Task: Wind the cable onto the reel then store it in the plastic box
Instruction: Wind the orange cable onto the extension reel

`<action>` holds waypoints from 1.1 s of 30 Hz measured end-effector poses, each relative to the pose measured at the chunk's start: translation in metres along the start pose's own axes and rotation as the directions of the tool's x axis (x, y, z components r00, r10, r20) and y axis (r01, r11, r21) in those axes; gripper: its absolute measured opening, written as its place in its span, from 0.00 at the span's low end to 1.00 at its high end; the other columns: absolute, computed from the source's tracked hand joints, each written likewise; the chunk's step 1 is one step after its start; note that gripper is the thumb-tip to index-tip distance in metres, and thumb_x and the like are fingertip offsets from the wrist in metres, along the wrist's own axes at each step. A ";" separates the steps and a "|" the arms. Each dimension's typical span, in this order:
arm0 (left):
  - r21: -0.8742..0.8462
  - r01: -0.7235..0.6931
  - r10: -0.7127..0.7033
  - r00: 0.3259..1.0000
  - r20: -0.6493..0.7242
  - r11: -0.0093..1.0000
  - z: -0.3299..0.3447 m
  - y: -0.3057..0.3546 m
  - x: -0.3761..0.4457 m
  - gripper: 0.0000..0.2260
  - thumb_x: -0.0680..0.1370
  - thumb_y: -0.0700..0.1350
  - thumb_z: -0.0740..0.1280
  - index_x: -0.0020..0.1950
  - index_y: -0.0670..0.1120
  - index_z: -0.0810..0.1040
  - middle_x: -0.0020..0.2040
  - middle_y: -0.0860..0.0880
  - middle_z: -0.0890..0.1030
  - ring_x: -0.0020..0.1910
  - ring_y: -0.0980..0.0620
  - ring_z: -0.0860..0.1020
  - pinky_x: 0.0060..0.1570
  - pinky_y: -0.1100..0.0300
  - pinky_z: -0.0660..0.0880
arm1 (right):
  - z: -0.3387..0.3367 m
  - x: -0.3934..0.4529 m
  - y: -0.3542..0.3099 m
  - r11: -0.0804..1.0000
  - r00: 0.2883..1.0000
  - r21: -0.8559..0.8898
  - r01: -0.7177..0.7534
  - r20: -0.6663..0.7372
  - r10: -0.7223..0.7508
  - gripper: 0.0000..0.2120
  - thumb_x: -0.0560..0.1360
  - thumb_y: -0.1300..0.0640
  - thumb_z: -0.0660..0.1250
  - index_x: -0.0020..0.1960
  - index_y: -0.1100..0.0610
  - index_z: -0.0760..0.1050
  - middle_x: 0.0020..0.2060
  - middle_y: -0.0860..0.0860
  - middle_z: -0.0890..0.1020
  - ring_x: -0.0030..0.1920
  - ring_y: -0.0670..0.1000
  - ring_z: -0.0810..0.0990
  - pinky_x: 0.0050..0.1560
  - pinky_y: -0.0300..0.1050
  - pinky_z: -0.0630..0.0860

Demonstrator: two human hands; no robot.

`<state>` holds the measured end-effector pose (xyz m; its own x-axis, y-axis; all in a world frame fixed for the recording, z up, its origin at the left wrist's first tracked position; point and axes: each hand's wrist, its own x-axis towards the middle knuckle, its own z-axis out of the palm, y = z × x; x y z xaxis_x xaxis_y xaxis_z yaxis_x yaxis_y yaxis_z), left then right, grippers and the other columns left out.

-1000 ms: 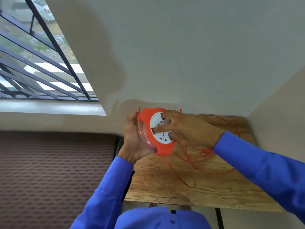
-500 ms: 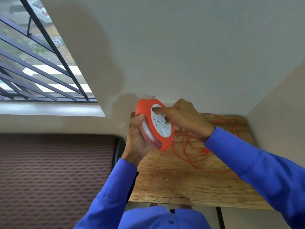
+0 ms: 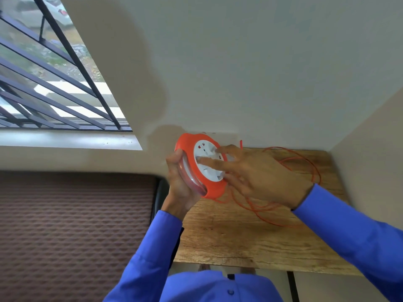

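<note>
An orange cable reel (image 3: 189, 153) with a white socket face is held upright above the left end of a wooden table (image 3: 235, 238). My left hand (image 3: 180, 188) grips the reel's clear back rim from behind and below. My right hand (image 3: 257, 177) lies over the white face with its fingers spread and pressed on the hub. The thin orange cable (image 3: 305, 168) lies in loose loops on the table to the right and trails up to the reel's lower edge. No plastic box is in view.
The table stands in a corner, with a wall behind it and another at its right side. A brown textured mattress (image 3: 74, 232) lies to the left, below a barred window (image 3: 50, 83).
The reel's white face has turned under my right hand, whose fingers now lie spread over the hub. The loose cable loops on the table have shifted slightly.
</note>
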<state>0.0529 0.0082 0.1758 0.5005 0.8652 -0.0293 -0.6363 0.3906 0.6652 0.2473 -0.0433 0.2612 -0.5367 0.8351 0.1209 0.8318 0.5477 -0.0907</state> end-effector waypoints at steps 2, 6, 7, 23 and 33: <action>-0.048 0.036 -0.036 0.999 0.019 0.998 -0.003 -0.004 -0.001 0.36 0.76 0.71 0.69 0.70 0.43 0.84 0.62 0.39 0.86 0.60 0.40 0.86 0.56 0.42 0.84 | 0.000 0.003 0.002 1.000 0.999 -0.023 0.013 -0.041 -0.014 0.27 0.85 0.47 0.63 0.81 0.32 0.61 0.76 0.52 0.76 0.53 0.55 0.87 0.44 0.50 0.84; -0.061 0.062 -0.062 0.998 0.001 0.996 -0.005 -0.007 0.003 0.38 0.79 0.69 0.67 0.76 0.40 0.78 0.66 0.36 0.83 0.64 0.36 0.83 0.59 0.41 0.81 | -0.002 0.015 0.000 0.990 0.984 0.030 -0.140 -0.103 0.142 0.27 0.76 0.40 0.70 0.75 0.33 0.74 0.54 0.48 0.90 0.46 0.55 0.87 0.45 0.52 0.84; -0.036 0.045 -0.045 0.999 0.011 0.998 -0.004 -0.008 0.003 0.37 0.80 0.67 0.67 0.77 0.39 0.76 0.66 0.36 0.83 0.64 0.36 0.83 0.59 0.41 0.82 | -0.001 0.019 -0.002 0.963 0.960 0.112 -0.246 -0.106 0.258 0.27 0.73 0.36 0.69 0.72 0.36 0.78 0.45 0.47 0.90 0.42 0.54 0.86 0.46 0.51 0.84; -0.021 -0.016 0.017 0.999 0.046 1.000 -0.008 -0.003 0.011 0.38 0.79 0.68 0.68 0.77 0.39 0.76 0.66 0.37 0.83 0.64 0.37 0.83 0.60 0.43 0.82 | 0.009 0.007 0.005 0.996 0.999 0.083 -0.026 -0.019 0.028 0.23 0.88 0.47 0.59 0.81 0.36 0.63 0.79 0.53 0.66 0.40 0.51 0.84 0.36 0.48 0.84; -0.031 0.088 -0.082 0.983 0.164 0.996 0.002 -0.022 0.015 0.36 0.80 0.62 0.71 0.77 0.37 0.73 0.64 0.34 0.83 0.61 0.35 0.84 0.56 0.39 0.82 | 0.012 0.030 0.014 0.747 0.805 0.406 -0.526 -0.047 0.592 0.35 0.78 0.29 0.64 0.35 0.59 0.87 0.24 0.54 0.82 0.26 0.52 0.80 0.37 0.52 0.81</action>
<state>0.0753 0.0117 0.1628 0.6406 0.7669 0.0395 -0.6078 0.4749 0.6364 0.2411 -0.0095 0.2515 0.0668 0.9937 0.0900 0.8461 -0.0086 -0.5330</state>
